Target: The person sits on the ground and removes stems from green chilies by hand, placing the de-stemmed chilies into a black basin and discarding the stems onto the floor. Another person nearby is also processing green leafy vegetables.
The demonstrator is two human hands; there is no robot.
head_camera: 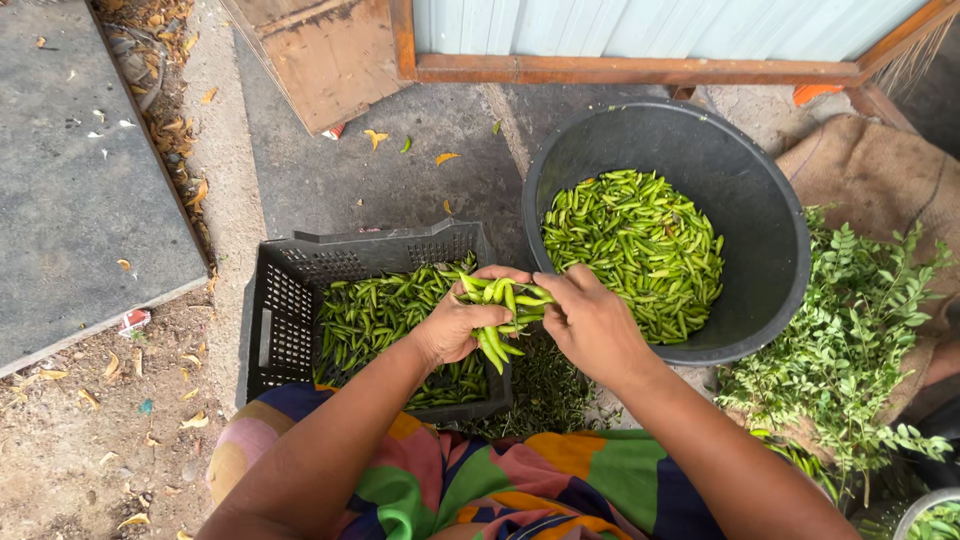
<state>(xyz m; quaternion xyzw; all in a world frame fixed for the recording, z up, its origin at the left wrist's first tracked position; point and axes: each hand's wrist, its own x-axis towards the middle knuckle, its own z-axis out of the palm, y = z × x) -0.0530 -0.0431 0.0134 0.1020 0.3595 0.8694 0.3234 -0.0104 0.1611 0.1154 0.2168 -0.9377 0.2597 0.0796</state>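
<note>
**Green chillies sorted by hand between crate and tub**

Seen from the head camera, a person sat low on a concrete yard floor, a bright multicoloured cloth point(480, 490) across the lap. The left hand point(455, 325) was closed around a bunch of green chillies point(500, 310), fingers wrapped about the middle so that the pods fanned out at both ends, apparently so they could be worked one at a time. The right hand point(590, 320) met the bunch from the right, its fingers narrowed to a pinch at the upper ends of the pods; exactly what the fingertips gripped could not be told.

The bunch hung over the near right corner of a black slotted plastic crate point(285, 300), part-filled with darker green chillies point(380, 315). Just to the right and farther off stood a round black tub point(760, 200) holding a paler heap of chillies point(635, 250), within easy reach of the right hand, which seemed to be why both containers sat so close to the knees.

Leafy green sprigs point(850, 340) lay on brown sacking point(880, 170) at the right. More fine greenery point(545, 390) lay on the ground between crate and tub. A small red-and-white scrap of wrapper point(133, 320) lay on the dirt at the left, beside a grey slab point(70, 180), and another red-and-white scrap point(335, 130) sat under the edge of a wooden board point(330, 60) at the far side. Dry yellow leaves were scattered about.
</note>
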